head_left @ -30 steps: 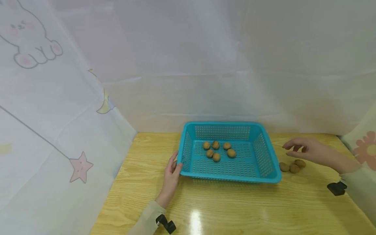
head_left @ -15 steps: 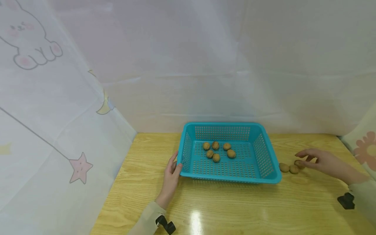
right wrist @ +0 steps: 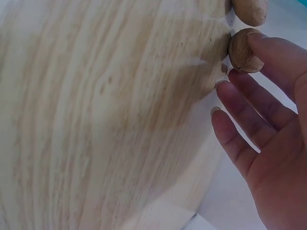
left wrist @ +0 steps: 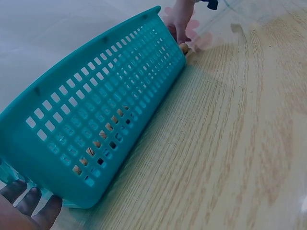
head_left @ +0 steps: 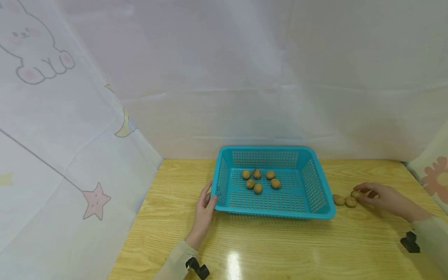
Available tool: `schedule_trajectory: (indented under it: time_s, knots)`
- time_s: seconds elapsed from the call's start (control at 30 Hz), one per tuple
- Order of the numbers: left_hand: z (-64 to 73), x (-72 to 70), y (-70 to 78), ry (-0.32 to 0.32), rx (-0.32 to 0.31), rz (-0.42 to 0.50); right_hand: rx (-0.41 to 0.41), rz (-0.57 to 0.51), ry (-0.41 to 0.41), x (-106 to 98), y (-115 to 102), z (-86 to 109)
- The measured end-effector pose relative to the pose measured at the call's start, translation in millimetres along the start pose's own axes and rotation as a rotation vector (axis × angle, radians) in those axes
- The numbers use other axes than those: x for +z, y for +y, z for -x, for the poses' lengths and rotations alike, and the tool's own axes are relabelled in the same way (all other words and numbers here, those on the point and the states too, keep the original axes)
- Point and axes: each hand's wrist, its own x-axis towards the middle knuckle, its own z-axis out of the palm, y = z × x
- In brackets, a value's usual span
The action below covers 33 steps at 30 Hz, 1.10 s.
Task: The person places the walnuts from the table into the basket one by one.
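Note:
A turquoise plastic basket point(head_left: 274, 214) with slotted walls stands on the table, with several walnuts point(head_left: 258, 188) on its floor. My left hand point(head_left: 203, 216) holds the basket's left end near the front corner, thumb at the rim; in the left wrist view its fingertips point(left wrist: 50, 211) lie against the wall. To the right of the basket, my right hand point(head_left: 385, 199) pinches a walnut point(head_left: 355, 194) between thumb and fingers at table height. Two more walnuts lie beside it, one point(head_left: 351, 202) close to the fingers and one point(head_left: 338, 200) near the basket. The right wrist view shows the thumb over a walnut point(right wrist: 243, 51).
The wooden table point(head_left: 280, 249) ends at a pale cloth backdrop point(head_left: 224, 116) right behind the basket. Printed cloth point(head_left: 70, 155) hangs on the left, and more with a flower point(head_left: 435, 177) borders the right side.
My right hand has moved rightward and down from above the loose walnuts, and its fingers have closed around the rightmost one. The left hand and the basket have stayed in place.

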Motion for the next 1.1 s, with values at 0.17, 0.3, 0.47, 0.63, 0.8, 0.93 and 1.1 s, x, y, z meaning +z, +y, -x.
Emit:
schedule_trajectory:
  time_s: [0.17,0.3,0.47,0.63,0.8,0.93,1.1]
  knots:
    - [-0.5,0.1,0.2,-0.004,-0.001,0.005,0.015,-0.006,-0.008,-2,-3,0.0]
    - [-0.3,-0.3,-0.1,-0.006,-0.006,0.008,0.007,-0.008,0.004,-3,-4,0.8]
    - [0.8,-0.7,0.4,-0.001,-0.018,0.006,-0.047,0.016,0.072,-6,-6,1.3]
    - [0.4,-1.3,-0.6,0.000,0.002,0.000,-0.071,0.021,0.120,-16,-16,3.2]
    - [0.0,-1.3,-1.4,-0.003,0.020,-0.004,-0.094,0.000,0.139,-26,-34,2.7]
    - [-0.3,-1.1,-1.0,-0.003,0.015,-0.002,-0.164,-0.013,0.165,-34,-47,1.3]
    - [-0.4,-0.9,-1.3,-0.004,0.013,0.001,-0.238,0.007,0.230,-42,-64,-3.0]
